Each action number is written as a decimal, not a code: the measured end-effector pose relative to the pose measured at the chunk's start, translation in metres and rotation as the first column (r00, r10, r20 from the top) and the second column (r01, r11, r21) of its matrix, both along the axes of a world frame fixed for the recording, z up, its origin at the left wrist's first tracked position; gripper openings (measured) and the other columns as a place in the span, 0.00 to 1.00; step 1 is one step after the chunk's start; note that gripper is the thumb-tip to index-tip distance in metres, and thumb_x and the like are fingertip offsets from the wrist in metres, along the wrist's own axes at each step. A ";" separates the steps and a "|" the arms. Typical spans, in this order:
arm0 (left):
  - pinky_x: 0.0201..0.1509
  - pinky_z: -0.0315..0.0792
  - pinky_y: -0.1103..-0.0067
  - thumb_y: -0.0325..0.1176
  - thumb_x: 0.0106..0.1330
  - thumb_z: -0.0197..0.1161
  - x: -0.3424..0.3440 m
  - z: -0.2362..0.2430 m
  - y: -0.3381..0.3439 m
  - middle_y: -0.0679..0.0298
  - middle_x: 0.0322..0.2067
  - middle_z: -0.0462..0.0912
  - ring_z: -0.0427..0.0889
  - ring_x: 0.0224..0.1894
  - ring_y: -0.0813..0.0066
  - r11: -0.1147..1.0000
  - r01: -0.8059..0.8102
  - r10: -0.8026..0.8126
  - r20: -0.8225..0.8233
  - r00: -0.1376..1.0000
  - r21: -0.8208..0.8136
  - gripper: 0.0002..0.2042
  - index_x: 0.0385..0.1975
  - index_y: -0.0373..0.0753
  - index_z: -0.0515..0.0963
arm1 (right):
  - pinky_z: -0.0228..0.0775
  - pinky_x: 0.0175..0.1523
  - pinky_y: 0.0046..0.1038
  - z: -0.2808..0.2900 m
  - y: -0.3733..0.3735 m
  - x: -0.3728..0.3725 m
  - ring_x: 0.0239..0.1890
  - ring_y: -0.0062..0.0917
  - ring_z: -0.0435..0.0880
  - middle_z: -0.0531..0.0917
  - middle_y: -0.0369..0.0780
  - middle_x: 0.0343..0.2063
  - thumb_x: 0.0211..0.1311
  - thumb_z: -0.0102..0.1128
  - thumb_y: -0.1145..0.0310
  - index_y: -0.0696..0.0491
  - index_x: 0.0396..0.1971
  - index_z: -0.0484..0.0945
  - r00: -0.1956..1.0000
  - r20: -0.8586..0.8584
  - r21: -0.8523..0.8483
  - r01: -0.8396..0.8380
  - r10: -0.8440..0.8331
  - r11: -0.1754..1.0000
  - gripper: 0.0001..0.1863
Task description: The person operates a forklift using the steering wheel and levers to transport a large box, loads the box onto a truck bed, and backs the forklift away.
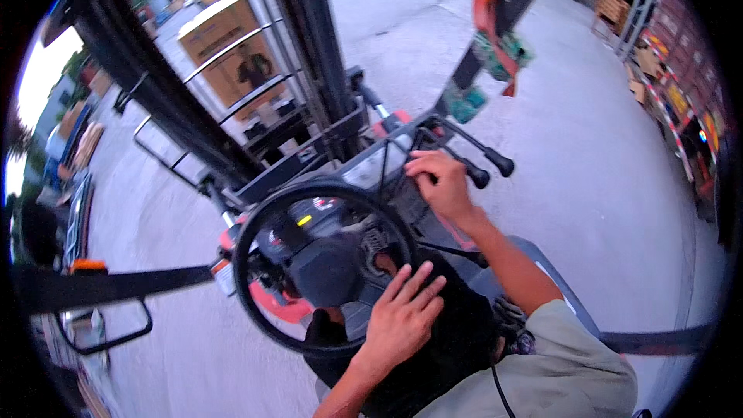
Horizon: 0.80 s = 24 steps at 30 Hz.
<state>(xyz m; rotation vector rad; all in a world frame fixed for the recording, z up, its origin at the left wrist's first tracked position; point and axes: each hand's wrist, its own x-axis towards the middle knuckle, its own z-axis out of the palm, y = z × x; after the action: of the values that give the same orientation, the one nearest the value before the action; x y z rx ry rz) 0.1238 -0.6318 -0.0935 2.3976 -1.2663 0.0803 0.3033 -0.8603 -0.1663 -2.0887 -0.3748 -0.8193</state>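
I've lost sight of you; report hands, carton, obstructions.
Left hand over steering wheel, lower right. Right hand beside black levers, grip unclear. Brown carton beyond mast, partly hidden by bars.

A bare left hand (401,323) was flattened, a bare right hand (444,186) loosely curled.
Left fingers (412,289) were extended, knuckles turned upward; the bare right forearm (517,269) was angled forward-left.

Soft daylight w/ purplish cast; sky (42,77) blown out; strong fisheye bend; blk corners; slight blur.

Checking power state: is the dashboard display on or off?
Looks on: a bright yellow strip shows on the dashboard, seen through the steering wheel.
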 end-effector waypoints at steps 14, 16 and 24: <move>0.73 0.74 0.57 0.18 0.52 0.68 -0.031 0.004 0.128 0.66 0.49 0.94 0.87 0.64 0.61 0.754 -0.544 0.615 0.106 0.781 -0.368 0.11 0.32 0.43 0.88 | 0.81 0.61 0.41 0.005 -0.004 -0.005 0.54 0.42 0.91 0.93 0.44 0.38 0.59 0.63 0.82 0.57 0.31 0.89 1.000 -0.029 -0.014 -0.011 0.011 1.000 0.08; 0.73 0.74 0.56 0.16 0.50 0.67 -0.021 0.010 0.131 0.66 0.49 0.94 0.87 0.62 0.59 0.730 -0.556 0.651 0.155 0.743 -0.397 0.12 0.31 0.42 0.88 | 0.81 0.61 0.41 0.007 -0.007 -0.006 0.54 0.42 0.91 0.93 0.43 0.38 0.59 0.63 0.82 0.57 0.31 0.89 1.000 -0.012 -0.024 -0.024 0.024 0.999 0.07; 0.76 0.69 0.58 0.12 0.50 0.60 0.014 0.042 0.134 0.59 0.52 0.91 0.81 0.67 0.51 0.597 -0.683 0.787 0.142 0.601 -0.421 0.15 0.30 0.37 0.89 | 0.81 0.62 0.39 0.019 0.001 -0.006 0.55 0.41 0.91 0.94 0.42 0.38 0.60 0.62 0.83 0.58 0.30 0.88 0.998 -0.032 0.042 -0.045 0.046 0.998 0.07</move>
<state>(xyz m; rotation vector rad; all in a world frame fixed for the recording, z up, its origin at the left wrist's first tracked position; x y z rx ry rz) 0.1373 -0.4977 -0.0513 2.4866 -0.1894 0.8896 0.2969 -0.8597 -0.1477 -2.0453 -0.3832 -0.7593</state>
